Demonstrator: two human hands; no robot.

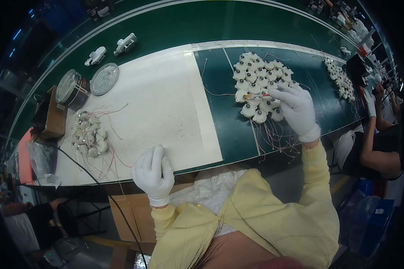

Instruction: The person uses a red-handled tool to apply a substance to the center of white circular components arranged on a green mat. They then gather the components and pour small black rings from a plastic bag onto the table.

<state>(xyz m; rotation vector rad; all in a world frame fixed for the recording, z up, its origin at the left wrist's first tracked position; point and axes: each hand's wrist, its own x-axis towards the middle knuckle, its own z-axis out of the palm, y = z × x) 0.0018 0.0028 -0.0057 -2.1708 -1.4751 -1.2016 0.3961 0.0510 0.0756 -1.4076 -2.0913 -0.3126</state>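
My right hand (295,107), in a white glove, pinches a small brush (261,95) with a reddish handle and an orange-brown tip. The brush lies over a tight cluster of round white motors (256,77), its tip at a motor on the cluster's left side. Most of these motors stand with a dark shaft upward, and thin pink and white wires trail from them. At the table's front edge, my left hand (153,175), also gloved, is open with fingers loosely extended and nothing visible in it.
A second pile of motors (90,134) with wires sits on the white sheet (166,103) at left. Behind it are a metal can (72,92) and its round lid (105,79). White parts (125,43) lie on the green belt. At right, another person (381,139) works beside more motors (340,78).
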